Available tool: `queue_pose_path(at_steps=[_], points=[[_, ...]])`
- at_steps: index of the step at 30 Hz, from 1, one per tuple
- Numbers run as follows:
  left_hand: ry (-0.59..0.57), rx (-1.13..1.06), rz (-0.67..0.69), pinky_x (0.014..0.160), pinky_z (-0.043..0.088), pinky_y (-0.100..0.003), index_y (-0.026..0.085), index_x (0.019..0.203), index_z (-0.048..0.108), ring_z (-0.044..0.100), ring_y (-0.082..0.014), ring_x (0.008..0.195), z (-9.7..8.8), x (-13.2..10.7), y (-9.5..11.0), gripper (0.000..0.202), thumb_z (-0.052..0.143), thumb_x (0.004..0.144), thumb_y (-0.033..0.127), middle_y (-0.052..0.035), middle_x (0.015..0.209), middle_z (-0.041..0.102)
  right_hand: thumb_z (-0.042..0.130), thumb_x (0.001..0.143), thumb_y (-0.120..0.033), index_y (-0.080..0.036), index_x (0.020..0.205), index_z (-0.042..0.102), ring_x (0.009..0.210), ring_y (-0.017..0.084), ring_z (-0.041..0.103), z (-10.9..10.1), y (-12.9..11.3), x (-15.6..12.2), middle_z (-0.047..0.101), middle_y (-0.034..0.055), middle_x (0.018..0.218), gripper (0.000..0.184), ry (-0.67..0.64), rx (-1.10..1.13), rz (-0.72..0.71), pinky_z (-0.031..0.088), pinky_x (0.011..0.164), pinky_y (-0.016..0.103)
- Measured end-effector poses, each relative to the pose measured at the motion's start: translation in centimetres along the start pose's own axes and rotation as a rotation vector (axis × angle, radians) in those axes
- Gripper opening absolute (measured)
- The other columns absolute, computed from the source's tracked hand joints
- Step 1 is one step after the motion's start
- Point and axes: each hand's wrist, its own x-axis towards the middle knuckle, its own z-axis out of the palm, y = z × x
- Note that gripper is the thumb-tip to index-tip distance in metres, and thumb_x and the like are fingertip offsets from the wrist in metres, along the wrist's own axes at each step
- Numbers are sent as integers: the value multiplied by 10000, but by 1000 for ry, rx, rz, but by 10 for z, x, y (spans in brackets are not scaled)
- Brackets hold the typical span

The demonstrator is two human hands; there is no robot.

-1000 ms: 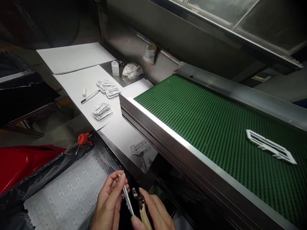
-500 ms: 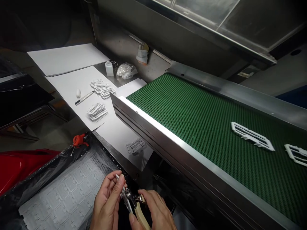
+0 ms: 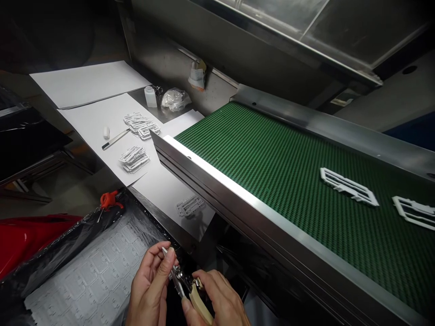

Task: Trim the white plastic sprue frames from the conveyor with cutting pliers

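Note:
At the bottom of the view, my left hand (image 3: 149,290) pinches a small white plastic part (image 3: 169,262) by its edge. My right hand (image 3: 219,301) grips cutting pliers with a beige handle (image 3: 197,304), and their metal jaws (image 3: 181,276) touch the part. On the green conveyor belt (image 3: 272,158) lie two white plastic frames: one frame (image 3: 348,186) in mid belt and another frame (image 3: 413,212) at the right edge.
White sheets (image 3: 98,113) on the table carry stacks of white parts (image 3: 134,158), a pen-like tool (image 3: 114,139), a loose part (image 3: 190,206), a small bottle (image 3: 149,96) and a plastic bag (image 3: 175,98). A black-lined bin holds a moulded tray (image 3: 98,276). Red-handled tool (image 3: 108,200) lies nearby.
The first white frame has travelled left along the belt, and a second frame has come into view at the right. The pliers' jaws have closed in on the part in my left hand.

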Motion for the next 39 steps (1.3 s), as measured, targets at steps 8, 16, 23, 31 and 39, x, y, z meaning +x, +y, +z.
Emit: queue_pose_path(at_steps=[8,16,23,31,39], points=[[23,9,14,757,450,-227,244,989,609,542,-142,814,-2,2,-1,400,790,692,441,26,839,613,564,824,-227,-226,909,573,688,177,614,-14,-4,9,606,5,739,86,-87,-66,-88,456,590,245],[-36,-68,-67,706,484,-209,216,913,620,543,-138,815,-3,7,-2,268,752,750,384,12,815,612,537,817,-360,-197,736,613,569,126,491,-27,-15,24,492,-29,612,198,-333,301,317,371,516,210],[-1,-88,-104,702,517,-233,203,877,656,554,-151,813,-5,13,-3,277,773,719,397,2,806,605,453,878,-565,-183,949,639,829,203,619,-20,14,35,660,41,863,431,-200,461,489,490,757,279],[3,-85,-71,702,488,-231,213,876,642,547,-159,813,0,21,3,278,770,719,405,2,814,609,617,772,-402,-227,1066,631,860,212,652,-13,12,31,682,34,933,342,-156,280,236,509,758,270],[-10,-48,-31,726,468,-225,232,933,620,544,-152,824,1,15,5,346,769,704,445,14,819,622,654,765,-353,-301,1078,594,864,204,646,-10,-2,24,660,-8,936,323,-140,85,101,506,748,269]])
